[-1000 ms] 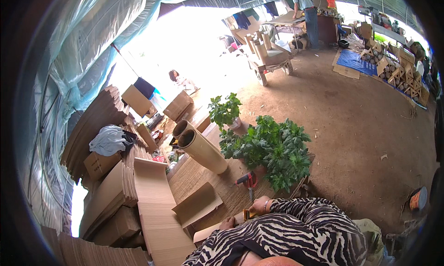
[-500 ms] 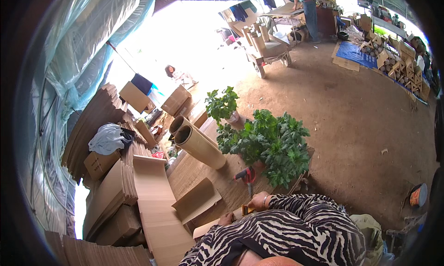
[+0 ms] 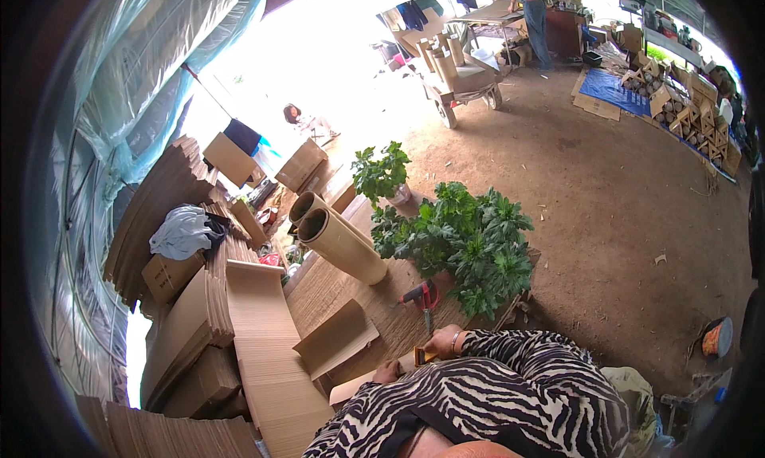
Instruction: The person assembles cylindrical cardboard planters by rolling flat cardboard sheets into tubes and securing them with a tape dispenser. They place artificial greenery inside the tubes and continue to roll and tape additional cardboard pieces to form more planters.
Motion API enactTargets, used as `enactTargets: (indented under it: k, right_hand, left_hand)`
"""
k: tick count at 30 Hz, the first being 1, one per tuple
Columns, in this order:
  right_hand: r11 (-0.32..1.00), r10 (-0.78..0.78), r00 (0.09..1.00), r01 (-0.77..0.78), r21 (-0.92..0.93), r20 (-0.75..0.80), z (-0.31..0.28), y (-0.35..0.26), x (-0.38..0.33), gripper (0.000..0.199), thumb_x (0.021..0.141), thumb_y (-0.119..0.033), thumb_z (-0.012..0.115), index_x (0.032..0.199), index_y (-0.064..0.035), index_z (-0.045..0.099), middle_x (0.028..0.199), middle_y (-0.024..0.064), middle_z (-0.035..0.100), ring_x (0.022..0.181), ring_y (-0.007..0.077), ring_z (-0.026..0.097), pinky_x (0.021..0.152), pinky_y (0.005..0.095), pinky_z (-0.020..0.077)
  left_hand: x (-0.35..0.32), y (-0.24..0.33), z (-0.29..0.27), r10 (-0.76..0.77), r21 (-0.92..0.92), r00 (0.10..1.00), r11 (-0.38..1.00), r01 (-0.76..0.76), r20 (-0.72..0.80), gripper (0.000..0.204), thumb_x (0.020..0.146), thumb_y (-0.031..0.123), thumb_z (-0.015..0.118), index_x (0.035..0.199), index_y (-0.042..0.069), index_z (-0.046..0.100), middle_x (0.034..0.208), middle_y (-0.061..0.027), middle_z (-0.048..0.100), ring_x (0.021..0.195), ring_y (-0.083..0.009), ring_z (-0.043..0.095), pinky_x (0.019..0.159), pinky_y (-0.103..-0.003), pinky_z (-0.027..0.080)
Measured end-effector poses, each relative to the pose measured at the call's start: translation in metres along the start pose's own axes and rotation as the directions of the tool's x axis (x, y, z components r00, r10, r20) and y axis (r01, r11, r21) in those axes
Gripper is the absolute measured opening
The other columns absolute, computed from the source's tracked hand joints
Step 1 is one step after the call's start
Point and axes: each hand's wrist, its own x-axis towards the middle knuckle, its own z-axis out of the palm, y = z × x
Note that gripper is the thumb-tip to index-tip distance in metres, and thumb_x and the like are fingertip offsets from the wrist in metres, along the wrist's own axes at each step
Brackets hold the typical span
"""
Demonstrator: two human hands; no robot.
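Right hand (image 3: 441, 343), a bracelet at the wrist, is curled around a small yellow tool (image 3: 423, 356), pressing it onto the cardboard strip (image 3: 358, 386). Left hand (image 3: 388, 371) lies just beside it on the same strip; whether its fingers grip or only rest flat I cannot tell. Just beyond the right hand lies a red drill (image 3: 420, 295) on the bench (image 3: 335, 286), with two tubes (image 3: 339, 243) farther out and plants (image 3: 470, 247) off to its right. Since a second ago the hands have kept their place; only the view tipped slightly, so the work on the strip looks steady, mid-stroke
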Motion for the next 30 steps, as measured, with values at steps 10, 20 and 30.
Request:
enactTargets:
  k: [10,20,30]
  right_hand:
    - [1.0,0.029,0.999,-0.029,-0.003,0.02,0.017,0.013,0.005,0.034,0.084,-0.031,0.057,0.118,-0.0296,0.061,0.107,0.0083,0.067,0.104,0.0289,0.063,0.08,0.0437,0.0527]
    - [0.994,0.106,0.994,-0.106,0.013,-0.008,0.013,0.007,-0.012,0.037,0.079,-0.03,0.063,0.116,-0.0292,0.063,0.099,0.012,0.066,0.098,0.0323,0.064,0.075,0.044,0.0533]
    - [1.0,0.013,0.987,-0.012,0.008,-0.163,0.041,0.008,0.002,0.043,0.077,-0.025,0.065,0.119,-0.0327,0.06,0.093,0.0151,0.063,0.085,0.0337,0.066,0.067,0.0441,0.054]
  left_hand:
    - [-0.008,0.027,0.001,0.009,-0.042,1.0,0.999,-0.009,-0.007,0.051,0.08,0.03,0.066,0.127,0.014,0.052,0.134,-0.0166,0.051,0.124,-0.0358,0.049,0.101,-0.041,0.042]
    - [-0.055,0.099,-0.004,0.07,0.354,0.992,0.935,-0.029,-0.104,0.075,0.078,0.041,0.07,0.143,0.017,0.04,0.144,-0.0156,0.042,0.131,-0.0343,0.042,0.105,-0.042,0.039]
    - [-0.05,0.083,0.028,0.317,0.399,0.921,0.893,-0.209,-0.228,0.102,0.071,0.034,0.078,0.151,0.013,0.019,0.153,-0.0124,0.029,0.14,-0.0339,0.028,0.114,-0.047,0.025]
